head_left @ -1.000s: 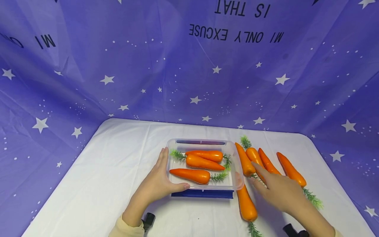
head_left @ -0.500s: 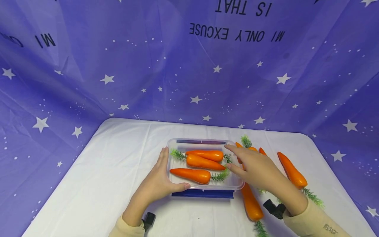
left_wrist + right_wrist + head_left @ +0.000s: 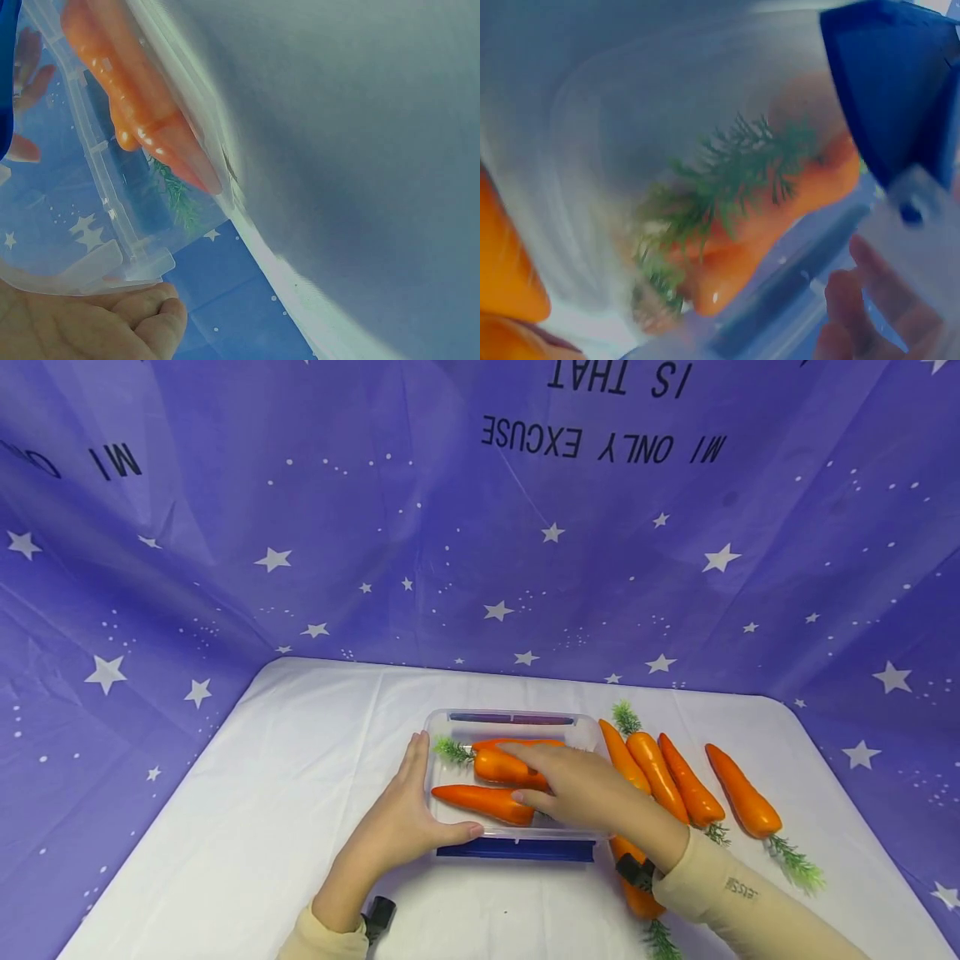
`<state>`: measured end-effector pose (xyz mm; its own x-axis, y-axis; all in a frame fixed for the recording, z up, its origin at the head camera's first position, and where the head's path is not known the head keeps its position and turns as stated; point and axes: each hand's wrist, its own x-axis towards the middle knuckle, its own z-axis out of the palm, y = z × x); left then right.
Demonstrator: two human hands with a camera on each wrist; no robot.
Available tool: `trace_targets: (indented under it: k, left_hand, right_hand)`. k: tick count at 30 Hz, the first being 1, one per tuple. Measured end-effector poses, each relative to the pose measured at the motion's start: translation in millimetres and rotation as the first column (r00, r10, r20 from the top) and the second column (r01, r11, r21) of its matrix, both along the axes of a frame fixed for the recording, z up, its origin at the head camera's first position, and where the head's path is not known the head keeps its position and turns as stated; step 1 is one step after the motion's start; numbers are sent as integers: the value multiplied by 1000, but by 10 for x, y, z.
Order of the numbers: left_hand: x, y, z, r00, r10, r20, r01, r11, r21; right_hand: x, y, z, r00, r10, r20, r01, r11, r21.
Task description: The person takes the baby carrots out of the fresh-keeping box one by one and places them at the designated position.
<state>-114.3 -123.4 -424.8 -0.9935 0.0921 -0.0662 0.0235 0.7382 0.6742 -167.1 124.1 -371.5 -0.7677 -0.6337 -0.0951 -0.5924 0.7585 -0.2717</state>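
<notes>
A clear plastic food container (image 3: pixel 435 814) with blue side latches stands on the table and holds three orange carrots. My left hand (image 3: pixel 390 814) steadies it at the left side, thumb along the front rim and fingers against the left wall. My right hand (image 3: pixel 581 785) reaches over the right rim into the container, fingers and thumb spread above the middle carrot (image 3: pixel 495 767). The near carrot (image 3: pixel 480 802) lies by the thumb, and the far carrot (image 3: pixel 517 745) is partly covered by the fingers. In the right wrist view, green carrot tops (image 3: pixel 735 172) show through the wall.
Right of the container several carrots lie side by side, including one carrot (image 3: pixel 690 781) and an outermost carrot (image 3: pixel 742 792). Another carrot (image 3: pixel 641 893) lies partly under the right wrist. A blue latch flap (image 3: pixel 513 850) hangs at the container's front. A purple star-printed curtain (image 3: pixel 420 527) surrounds the white table (image 3: pixel 315 735).
My right hand has moved left from the loose carrots, over the rim and into the container. The carrot at the front right has shifted slightly right. The left hand stays put.
</notes>
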Motion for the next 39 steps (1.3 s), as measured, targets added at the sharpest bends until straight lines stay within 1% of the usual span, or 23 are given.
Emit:
trace_targets:
  k: [4, 10, 13, 23, 32, 39]
  left_hand:
    - [-3, 1, -4, 1000, 3, -3, -3, 1000, -5]
    - [1, 2, -9, 1000, 2, -14, -2, 1000, 2]
    - [2, 5, -11, 1000, 1, -18, -1, 1000, 7]
    - [5, 2, -1, 1000, -2, -20, 2, 1000, 13]
    - [9, -9, -6, 1000, 0, -4, 0, 1000, 12]
    - [12, -11, -9, 1000, 7, 9, -7, 1000, 16]
  right_hand:
    - [-20, -85, -60, 999, 41, 17, -41, 999, 8]
    - [-39, -192, -130, 994, 106, 0, -106, 994, 27]
    - [-41, -234, -160, 991, 130, 10, -130, 991, 20]
    - [-41, -288, -193, 989, 139, 47, -141, 989, 49]
    - [-80, -285, -267, 989, 132, 62, -137, 987, 87]
    - [-99, -294, -293, 986, 150, 69, -157, 981, 110]
